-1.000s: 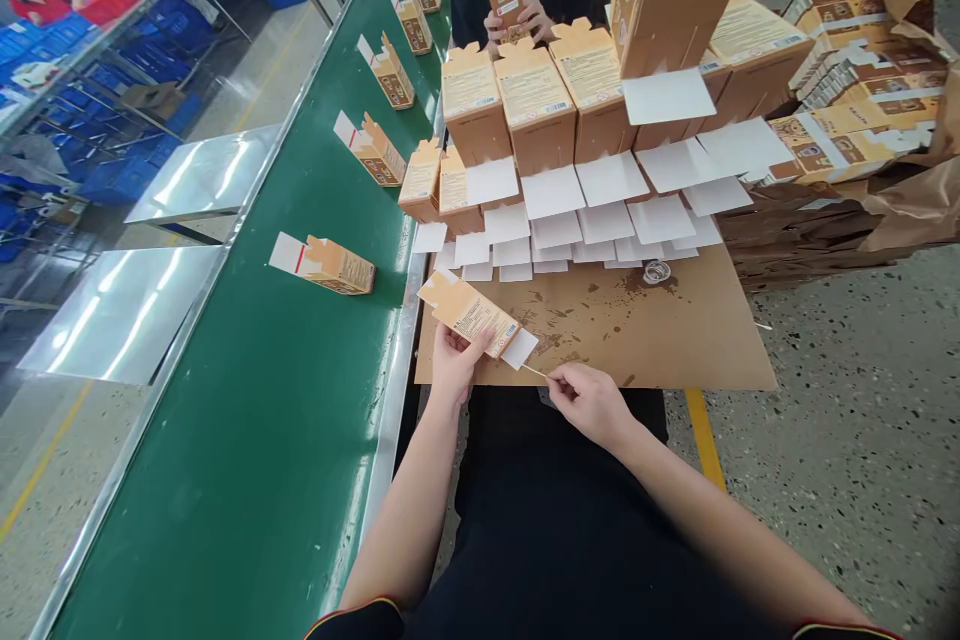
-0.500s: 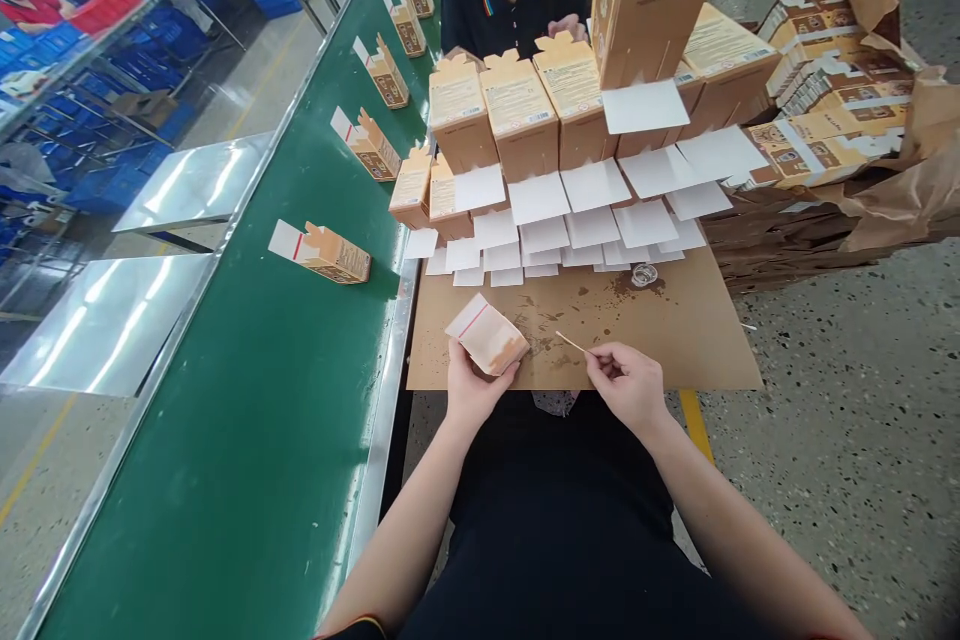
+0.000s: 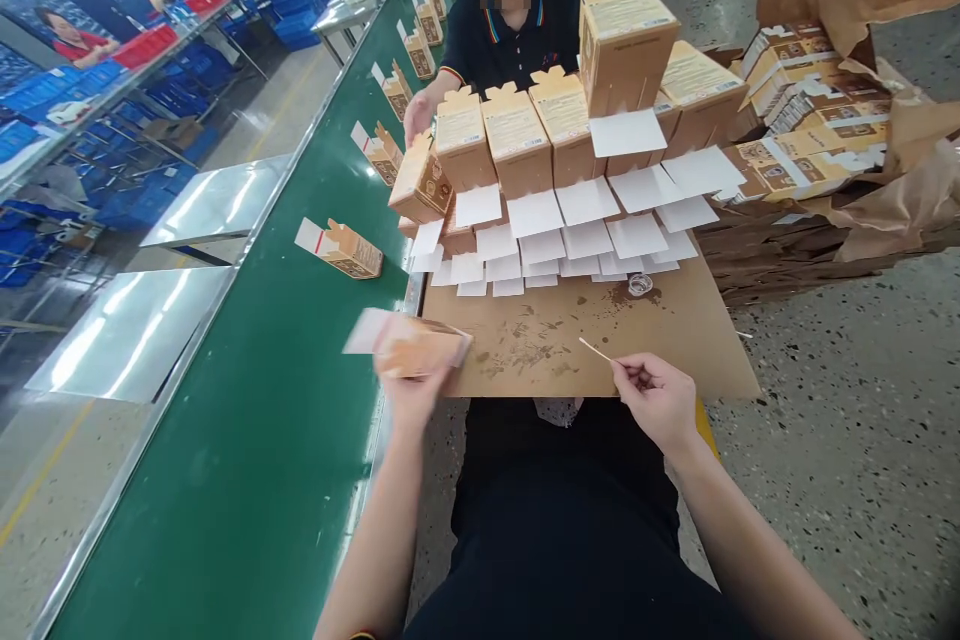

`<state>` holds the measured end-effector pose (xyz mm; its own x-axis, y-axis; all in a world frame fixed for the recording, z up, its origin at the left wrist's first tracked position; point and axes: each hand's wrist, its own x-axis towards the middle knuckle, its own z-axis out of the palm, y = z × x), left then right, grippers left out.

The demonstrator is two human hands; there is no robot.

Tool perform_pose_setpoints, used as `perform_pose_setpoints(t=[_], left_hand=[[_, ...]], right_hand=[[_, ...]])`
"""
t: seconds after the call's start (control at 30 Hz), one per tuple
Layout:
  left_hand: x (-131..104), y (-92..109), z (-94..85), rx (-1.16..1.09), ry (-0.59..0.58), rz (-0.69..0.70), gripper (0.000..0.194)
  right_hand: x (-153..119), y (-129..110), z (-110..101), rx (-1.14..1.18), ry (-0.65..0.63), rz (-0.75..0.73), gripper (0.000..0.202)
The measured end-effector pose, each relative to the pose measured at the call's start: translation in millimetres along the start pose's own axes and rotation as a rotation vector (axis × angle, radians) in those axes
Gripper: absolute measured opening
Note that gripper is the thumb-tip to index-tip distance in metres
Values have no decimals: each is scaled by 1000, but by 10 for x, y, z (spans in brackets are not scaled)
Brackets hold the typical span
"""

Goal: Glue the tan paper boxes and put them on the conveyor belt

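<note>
Gripping the blurred carton point(image 3: 421, 346) from its near side, above where conveyor point(image 3: 262, 400) meets bench point(image 3: 675, 360), my left hand point(image 3: 410, 395) leaves its flap point(image 3: 364, 332) free. My right hand point(image 3: 657, 392) pinches a thin stick point(image 3: 597, 350) by one end, likely so its tip is clear.

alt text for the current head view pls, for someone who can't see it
A person's left hand holds a motion-blurred carton near the edge of a green surface, while the right hand holds a thin stick over a stained brown board. Beyond, a co-worker is behind stacked cartons with white flaps.
</note>
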<state>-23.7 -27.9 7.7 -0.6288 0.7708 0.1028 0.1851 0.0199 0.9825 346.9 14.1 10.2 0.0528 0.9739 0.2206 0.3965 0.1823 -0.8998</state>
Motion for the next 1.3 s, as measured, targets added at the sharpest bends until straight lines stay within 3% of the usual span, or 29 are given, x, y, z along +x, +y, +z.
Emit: perform_pose_setpoints(t=[0.13,0.2,0.27,0.47,0.73,0.83,0.93,1.0,1.1,1.23,1.3], left_hand=[[467,12,-788,10,445,122,114],[575,-42,-1047,64,495,70,109],[605,-122,-1158,135,467,-23,102],[632,-316,-1051,225,404,-73,95],[778,-284,-914,219,376,-121,89],[598,-279,-891,263,525,-98,97],[400,-218,-869,330,687,168,76],[442,-68,-774,292,647,369,56],[897,375,-405,160,485,447,38],[1855,1100,342,173,101,255,40],[2210,1352,692,228,-19,100,40]], right_hand=[[27,82,-82,9,25,30,40],[59,101,-73,2,17,39,41],[98,91,-41,0,4,40,40],[192,-10,40,34,-46,4,36],[203,4,38,15,-55,-16,34],[170,115,-173,-41,27,0,39],[85,230,-472,-91,143,42,45],[25,267,-623,-101,203,88,46],[6,239,-681,-69,248,113,47],[100,85,-515,-5,244,31,51],[132,4,-423,29,242,3,51]])
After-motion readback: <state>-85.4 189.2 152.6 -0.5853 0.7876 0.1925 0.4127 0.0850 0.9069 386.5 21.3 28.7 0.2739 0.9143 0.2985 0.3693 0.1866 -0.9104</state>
